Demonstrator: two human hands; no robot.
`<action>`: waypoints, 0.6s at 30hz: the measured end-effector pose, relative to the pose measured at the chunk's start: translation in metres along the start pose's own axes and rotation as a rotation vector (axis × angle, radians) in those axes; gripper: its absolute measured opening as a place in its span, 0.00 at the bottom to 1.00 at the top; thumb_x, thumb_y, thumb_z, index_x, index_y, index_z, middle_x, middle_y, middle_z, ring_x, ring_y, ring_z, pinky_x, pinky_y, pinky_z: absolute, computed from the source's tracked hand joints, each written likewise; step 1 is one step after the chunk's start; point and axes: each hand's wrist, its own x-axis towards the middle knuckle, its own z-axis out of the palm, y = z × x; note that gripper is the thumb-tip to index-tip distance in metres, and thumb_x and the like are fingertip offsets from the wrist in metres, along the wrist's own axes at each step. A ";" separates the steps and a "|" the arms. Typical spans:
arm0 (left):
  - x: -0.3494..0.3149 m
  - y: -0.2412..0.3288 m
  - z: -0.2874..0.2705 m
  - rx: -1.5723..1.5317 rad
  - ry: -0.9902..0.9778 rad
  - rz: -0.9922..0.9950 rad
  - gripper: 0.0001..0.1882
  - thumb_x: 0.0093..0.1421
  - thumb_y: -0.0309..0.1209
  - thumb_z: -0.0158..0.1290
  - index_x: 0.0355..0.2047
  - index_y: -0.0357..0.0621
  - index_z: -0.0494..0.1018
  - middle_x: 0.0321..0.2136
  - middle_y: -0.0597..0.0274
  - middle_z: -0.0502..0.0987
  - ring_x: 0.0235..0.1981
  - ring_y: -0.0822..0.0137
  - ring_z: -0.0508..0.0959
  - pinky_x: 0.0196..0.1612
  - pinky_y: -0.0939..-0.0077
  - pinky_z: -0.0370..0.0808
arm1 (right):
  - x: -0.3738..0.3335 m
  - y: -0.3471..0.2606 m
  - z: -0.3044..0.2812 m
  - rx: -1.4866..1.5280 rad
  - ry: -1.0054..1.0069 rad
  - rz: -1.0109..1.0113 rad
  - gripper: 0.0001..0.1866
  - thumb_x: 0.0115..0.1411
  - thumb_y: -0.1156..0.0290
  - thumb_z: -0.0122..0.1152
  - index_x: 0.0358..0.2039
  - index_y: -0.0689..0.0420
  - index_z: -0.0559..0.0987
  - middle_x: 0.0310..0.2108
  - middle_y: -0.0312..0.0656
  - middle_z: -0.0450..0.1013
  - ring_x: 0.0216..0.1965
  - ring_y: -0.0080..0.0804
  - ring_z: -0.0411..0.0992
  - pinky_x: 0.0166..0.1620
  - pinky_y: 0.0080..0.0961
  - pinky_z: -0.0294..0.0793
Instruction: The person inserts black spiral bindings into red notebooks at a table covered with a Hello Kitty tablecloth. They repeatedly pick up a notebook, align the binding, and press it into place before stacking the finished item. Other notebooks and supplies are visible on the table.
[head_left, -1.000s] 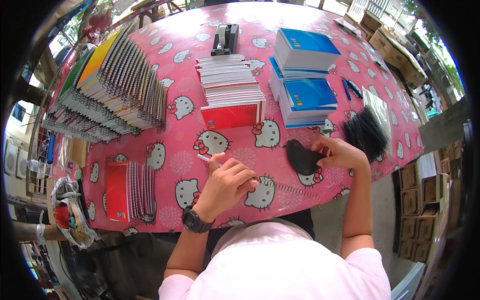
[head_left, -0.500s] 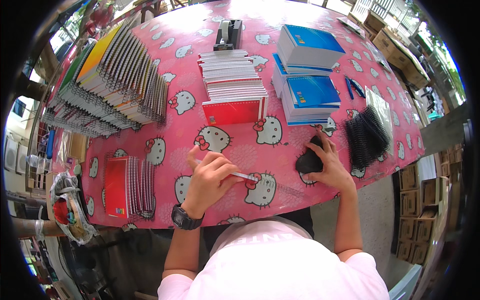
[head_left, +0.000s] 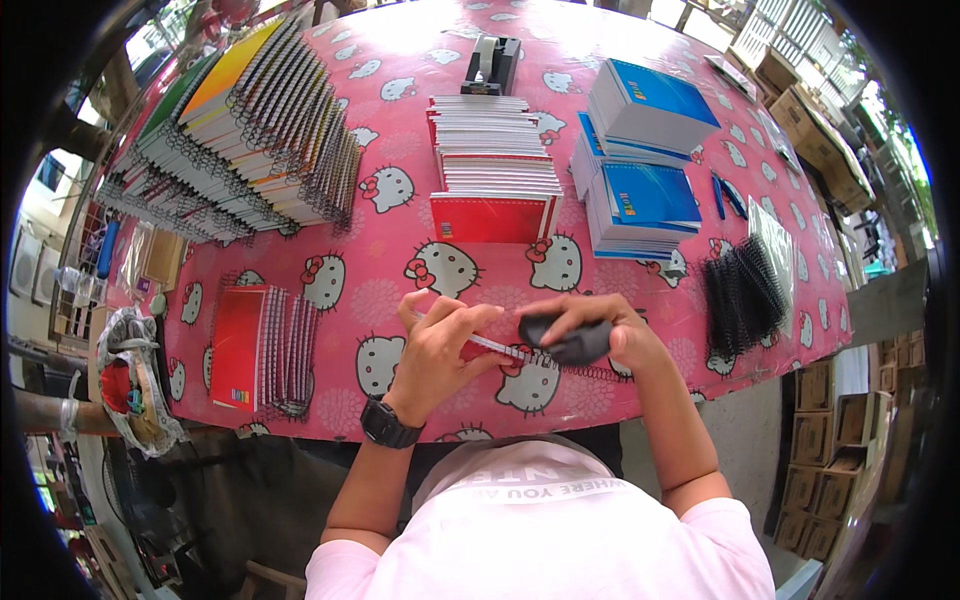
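Both hands have drawn together since the earlier frames, when the right hand lay apart toward the right with the dark tool. Now the left hand [head_left: 440, 345], a black watch [head_left: 388, 424] on its wrist, presses a small red notebook [head_left: 487, 349] near the lower centre of the frame, its fingers closed on the notebook's edge. Just beside it, the right hand [head_left: 610, 330] has its fingers clamped on a black tool [head_left: 565, 340] that sits over the notebook's wire spiral [head_left: 565, 366]. All this rests on the pink patterned table [head_left: 400, 250]. Above, in the centre, lies a stack of red notebooks [head_left: 495, 165]; blue books [head_left: 645, 150] sit upper right, black spiral coils [head_left: 745, 295] at right, and fanned spiral notebooks [head_left: 250, 130] upper left.
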 end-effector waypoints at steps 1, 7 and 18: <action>0.000 0.001 -0.001 -0.024 0.007 -0.011 0.32 0.38 0.37 0.69 0.46 0.54 0.72 0.23 0.78 0.74 0.35 0.74 0.74 0.56 0.58 0.52 | 0.001 -0.002 0.003 -0.237 -0.039 0.051 0.24 0.46 0.51 0.69 0.36 0.59 0.83 0.45 0.51 0.74 0.45 0.42 0.71 0.51 0.34 0.67; -0.005 -0.001 -0.004 -0.012 -0.034 -0.068 0.40 0.36 0.39 0.70 0.52 0.51 0.68 0.25 0.77 0.77 0.37 0.76 0.74 0.57 0.59 0.51 | 0.018 -0.012 0.011 -0.505 -0.018 0.162 0.23 0.47 0.52 0.67 0.36 0.59 0.82 0.49 0.52 0.72 0.51 0.41 0.68 0.53 0.36 0.66; -0.039 -0.022 0.019 -0.877 0.228 -0.561 0.42 0.43 0.24 0.68 0.55 0.46 0.56 0.38 0.64 0.66 0.42 0.70 0.70 0.49 0.74 0.70 | 0.034 0.003 0.011 -0.534 0.055 0.286 0.27 0.47 0.47 0.67 0.37 0.59 0.80 0.48 0.50 0.72 0.47 0.38 0.70 0.50 0.30 0.66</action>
